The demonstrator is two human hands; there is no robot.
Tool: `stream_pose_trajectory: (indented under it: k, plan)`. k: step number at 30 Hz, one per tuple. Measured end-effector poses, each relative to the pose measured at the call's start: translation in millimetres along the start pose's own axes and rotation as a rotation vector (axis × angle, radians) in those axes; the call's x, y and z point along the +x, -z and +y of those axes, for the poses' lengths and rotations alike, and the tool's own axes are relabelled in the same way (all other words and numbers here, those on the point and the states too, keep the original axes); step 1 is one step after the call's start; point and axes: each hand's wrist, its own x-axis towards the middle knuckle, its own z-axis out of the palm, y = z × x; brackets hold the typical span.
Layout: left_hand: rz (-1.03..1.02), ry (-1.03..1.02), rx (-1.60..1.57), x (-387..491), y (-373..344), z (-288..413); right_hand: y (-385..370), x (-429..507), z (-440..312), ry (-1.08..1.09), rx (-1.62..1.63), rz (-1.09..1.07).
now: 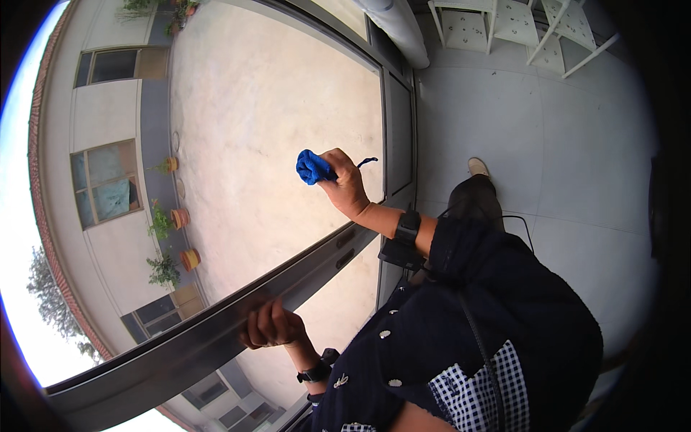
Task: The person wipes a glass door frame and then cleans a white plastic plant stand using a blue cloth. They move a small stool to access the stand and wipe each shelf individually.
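My right hand point(345, 181) grips a bunched blue cloth point(313, 167) in front of the large glass pane point(270, 124). A thin end of the cloth sticks out behind the hand. Lower in the view, my left hand point(274, 325) is curled into a fist against the dark metal window frame point(162, 345). Its palm is hidden, and nothing shows between its fingers. Two dark recessed slots point(345, 258) sit in the frame between the two hands. I cannot tell whether the cloth touches the glass.
White stands with patterned panels point(517, 24) are at the top right on the grey floor point(486, 108). Beside the frame hangs a long white roll-like thing point(402, 32). My shoe point(478, 166) is on the floor. Potted plants point(181, 217) and a building point(102, 113) show through the glass.
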Motion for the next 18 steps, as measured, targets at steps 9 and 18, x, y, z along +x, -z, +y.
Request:
stream_pose_trajectory:
  k: [9,18]
  plan:
    - [-0.019,0.048,0.057,-4.1,-1.0,2.1,43.2,53.4,96.9,-0.310,-0.483,-0.179]
    - [-0.020,0.190,0.023,-6.1,0.2,10.2,157.1,87.4,145.8,-0.724,-0.087,-0.076]
